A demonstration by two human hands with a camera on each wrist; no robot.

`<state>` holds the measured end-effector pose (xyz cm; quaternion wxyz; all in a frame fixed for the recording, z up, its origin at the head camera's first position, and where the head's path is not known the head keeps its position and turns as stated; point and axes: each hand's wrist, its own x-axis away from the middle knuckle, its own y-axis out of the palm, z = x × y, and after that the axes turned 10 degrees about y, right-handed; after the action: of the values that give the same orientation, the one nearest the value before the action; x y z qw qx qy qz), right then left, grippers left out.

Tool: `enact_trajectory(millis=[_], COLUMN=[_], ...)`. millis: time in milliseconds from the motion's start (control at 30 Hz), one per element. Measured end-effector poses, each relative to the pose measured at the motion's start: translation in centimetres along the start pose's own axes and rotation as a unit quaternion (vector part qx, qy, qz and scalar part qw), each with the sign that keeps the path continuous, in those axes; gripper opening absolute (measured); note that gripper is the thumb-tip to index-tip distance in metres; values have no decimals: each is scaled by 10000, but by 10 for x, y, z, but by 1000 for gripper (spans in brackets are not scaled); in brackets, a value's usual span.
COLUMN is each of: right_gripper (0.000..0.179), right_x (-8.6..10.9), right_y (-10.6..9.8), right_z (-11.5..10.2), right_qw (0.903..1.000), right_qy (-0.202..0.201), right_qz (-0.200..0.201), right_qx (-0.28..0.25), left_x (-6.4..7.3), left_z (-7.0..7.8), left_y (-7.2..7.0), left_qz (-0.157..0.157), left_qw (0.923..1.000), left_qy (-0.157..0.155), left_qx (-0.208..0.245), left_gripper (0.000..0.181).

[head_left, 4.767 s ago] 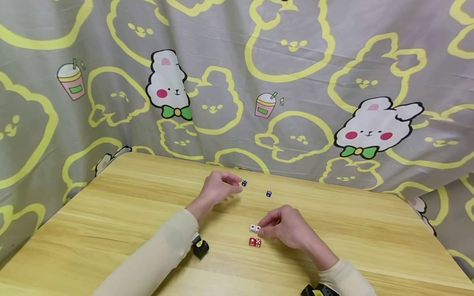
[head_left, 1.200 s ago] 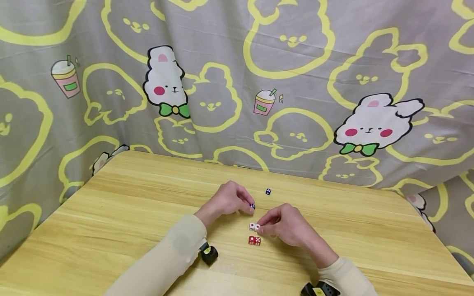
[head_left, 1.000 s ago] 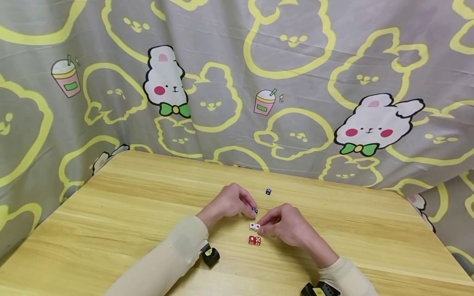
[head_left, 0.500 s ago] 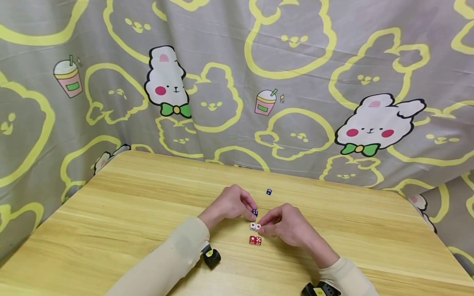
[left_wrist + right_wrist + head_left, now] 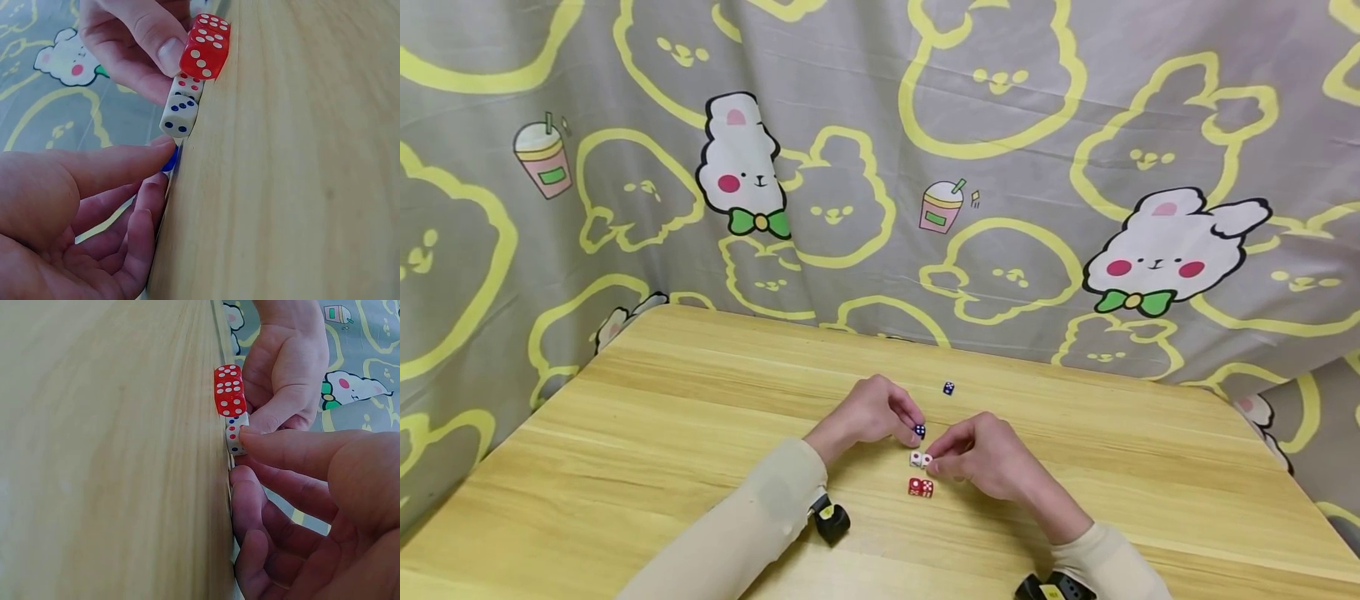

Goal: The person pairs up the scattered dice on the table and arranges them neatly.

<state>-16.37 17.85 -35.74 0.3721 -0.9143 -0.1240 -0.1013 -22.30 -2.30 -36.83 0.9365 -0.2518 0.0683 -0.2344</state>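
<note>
My left hand (image 5: 872, 410) pinches a blue die (image 5: 920, 431) between thumb and fingers, just behind a pair of white dice. The left wrist view shows only a sliver of that blue die (image 5: 170, 161), low at the table surface. The left white die (image 5: 915, 458) and right white die (image 5: 927, 460) stand side by side. My right hand (image 5: 988, 454) pinches the right white die, its thumb against it in the right wrist view. In front of the white pair sit two red dice (image 5: 921, 487), touching each other. Another blue die (image 5: 949, 388) lies farther back, apart from both hands.
Everything lies on a light wooden table (image 5: 662, 400). A grey curtain (image 5: 850, 167) with cartoon prints hangs along its back and sides. Black wrist cameras, such as the left one (image 5: 831, 522), hang close above the tabletop.
My left hand has taken hold of the nearer-left blue die and brought it forward and right, close behind the white pair. My right hand has stayed at the white dice.
</note>
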Motion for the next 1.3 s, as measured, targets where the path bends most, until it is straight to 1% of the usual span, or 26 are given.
enact_trajectory(millis=[400,700,800,1000,1167,1300], right_gripper=[7,12,15,20,22,24], right_x=[0,-1,-1,0,-1,-3], right_y=[0,-1,-1,-7,-10,-12], right_z=[0,1,0,-1,-2,0], right_qw=[10000,9999,9997,9979,9961,9950], right_qy=[-5,74,183,421,460,466], right_qz=[12,-28,65,443,725,864], right_qx=[21,-68,-124,-228,-179,-177], left_x=[0,0,1,0,0,0], left_z=[-1,-2,-3,-2,-3,-2], left_y=[-2,-2,-3,-3,-3,-3], left_qz=[-34,-69,-81,-137,-119,-110], left_qw=[10000,10000,10000,9999,9999,9999], left_qy=[-13,13,0,-27,16,13], left_qx=[-52,6,34,17,-1,43], left_gripper=[20,20,20,21,21,21])
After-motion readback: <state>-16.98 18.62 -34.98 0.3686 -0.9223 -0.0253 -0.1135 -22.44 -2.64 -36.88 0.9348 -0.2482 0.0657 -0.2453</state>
